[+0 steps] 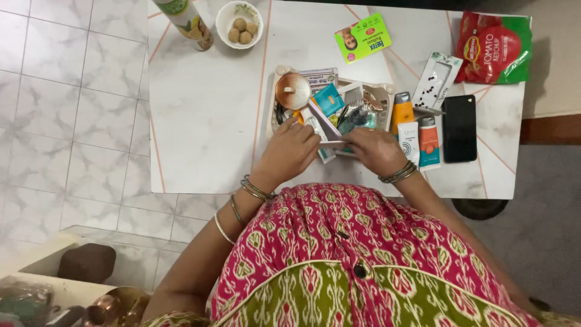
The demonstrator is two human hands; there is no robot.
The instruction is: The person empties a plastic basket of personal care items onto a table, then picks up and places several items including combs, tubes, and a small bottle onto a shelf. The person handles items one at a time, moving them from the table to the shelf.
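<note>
My left hand point(291, 151) and my right hand point(375, 149) meet over the near edge of a cream organiser tray point(384, 94) on a white marble table point(206, 115). Both hands pinch a thin flat white-and-purple packet point(325, 123) that leans up out of the tray. The tray is packed with small things: a round copper lid point(293, 91), a teal sachet point(329, 99), a comb and cards. Bangles ring both wrists.
Right of the tray lie an orange tube point(402, 112), white and orange-capped tubes point(428, 142), a black phone point(459, 128), a blister pack point(436, 79) and a red ketchup pouch point(493, 48). Further back are a green packet point(363, 37), a bowl of round sweets point(239, 24) and a can point(186, 21).
</note>
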